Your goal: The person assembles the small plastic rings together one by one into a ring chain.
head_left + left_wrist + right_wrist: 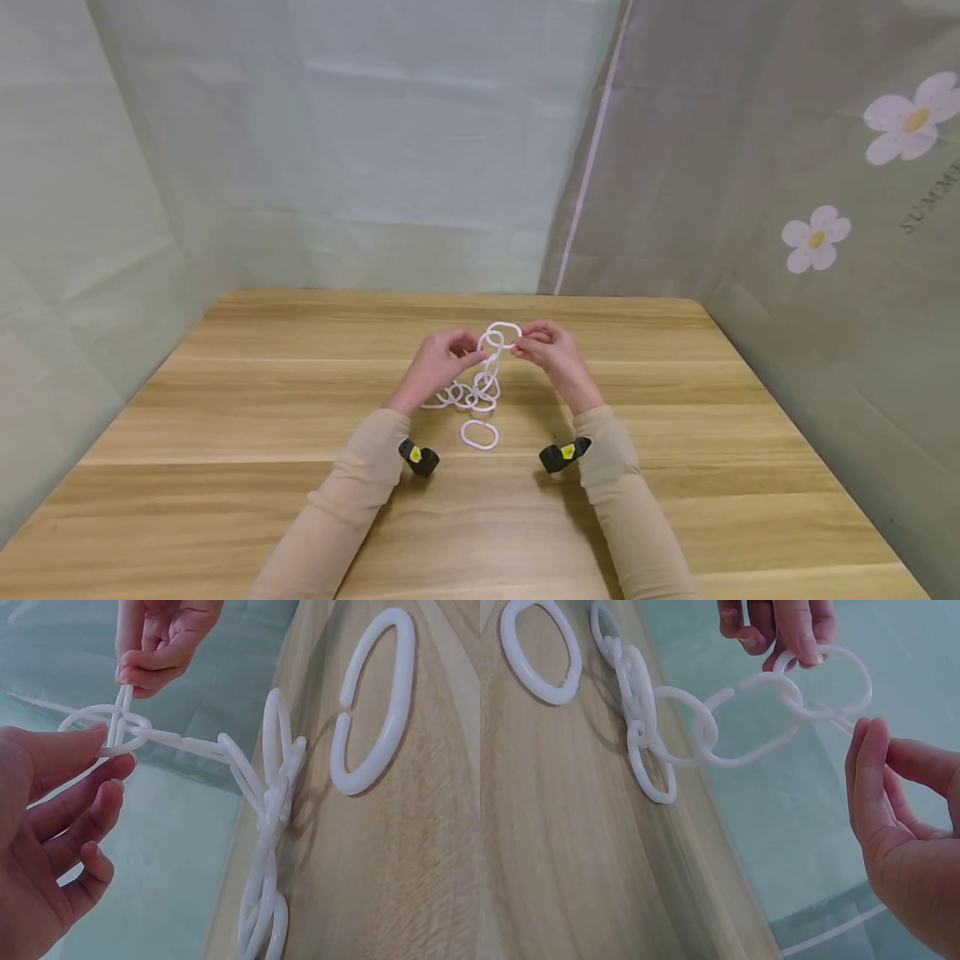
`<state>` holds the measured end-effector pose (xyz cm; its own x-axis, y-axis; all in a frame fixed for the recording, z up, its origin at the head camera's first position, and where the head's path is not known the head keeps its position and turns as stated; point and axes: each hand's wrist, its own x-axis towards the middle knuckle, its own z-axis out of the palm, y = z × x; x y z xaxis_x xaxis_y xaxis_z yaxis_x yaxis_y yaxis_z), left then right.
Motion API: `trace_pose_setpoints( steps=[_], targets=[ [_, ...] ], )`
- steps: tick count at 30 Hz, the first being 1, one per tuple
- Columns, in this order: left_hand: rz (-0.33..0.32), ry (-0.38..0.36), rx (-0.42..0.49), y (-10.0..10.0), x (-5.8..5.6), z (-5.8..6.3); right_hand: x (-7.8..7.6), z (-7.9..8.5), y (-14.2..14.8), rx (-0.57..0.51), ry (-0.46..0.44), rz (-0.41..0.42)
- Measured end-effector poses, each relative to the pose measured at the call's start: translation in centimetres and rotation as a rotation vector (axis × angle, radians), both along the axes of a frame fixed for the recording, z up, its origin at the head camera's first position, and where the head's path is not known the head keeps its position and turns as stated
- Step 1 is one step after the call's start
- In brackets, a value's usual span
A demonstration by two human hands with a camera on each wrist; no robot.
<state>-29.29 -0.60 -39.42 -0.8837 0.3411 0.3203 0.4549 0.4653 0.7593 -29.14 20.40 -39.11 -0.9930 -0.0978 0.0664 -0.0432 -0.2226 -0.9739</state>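
In the head view, my left hand [444, 367] and right hand [557, 357] are raised close together over the table. Thumb and fingertips of the left pinch the end link [868, 686] of a white plastic chain. My right fingertips pinch another white oval link [120, 724], which appears edge-on in the left wrist view and passes through the left hand's link. From there the chain [651, 705] hangs down, its lower links heaped on the table. Whether the right hand's link has its gap closed is hidden by the fingers.
One loose white link [403, 675] with a small gap in its side lies on the wooden table [225, 467], nearer me than the heap. Pale fabric walls [420, 150] enclose the back and sides. A black wrist camera [420, 458] sits on each sleeve.
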Motion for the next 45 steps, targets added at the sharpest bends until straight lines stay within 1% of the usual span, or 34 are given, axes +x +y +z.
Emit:
trace_pose_setpoints(
  steps=[4,10,17,22,26,33,36,40,43,45],
  targets=[
    [0.006,0.015,0.003,0.0,0.0,-0.1,0.0,0.1,0.0,-0.012,-0.015,0.006],
    [0.013,0.051,-0.001,0.0,0.2,0.0,0.2,0.3,0.3,-0.050,-0.064,0.051],
    [0.030,0.082,-0.025,0.1,0.2,-0.1,0.1,0.3,0.3,-0.072,-0.064,0.093],
    [0.035,0.104,-0.035,0.1,0.2,-0.2,0.1,0.0,0.0,-0.044,-0.068,0.152],
    [0.024,0.113,-0.026,0.1,0.1,-0.2,0.2,0.1,0.1,-0.020,-0.050,0.153],
    [0.017,0.065,-0.007,0.0,0.0,-0.1,0.4,0.6,0.9,-0.019,-0.044,0.127],
    [-0.001,0.042,-0.008,-0.1,-0.1,0.0,0.4,0.9,1.1,-0.027,-0.023,0.128],
    [-0.032,-0.017,-0.002,-0.3,-0.2,0.0,0.3,0.9,1.0,-0.025,-0.009,0.149],
    [-0.041,-0.053,0.011,-0.4,-0.3,-0.1,0.2,0.7,1.0,0.006,-0.004,0.161],
    [-0.042,-0.057,0.018,-0.4,-0.3,-0.1,0.1,0.6,1.0,0.034,0.000,0.165]
  ],
)
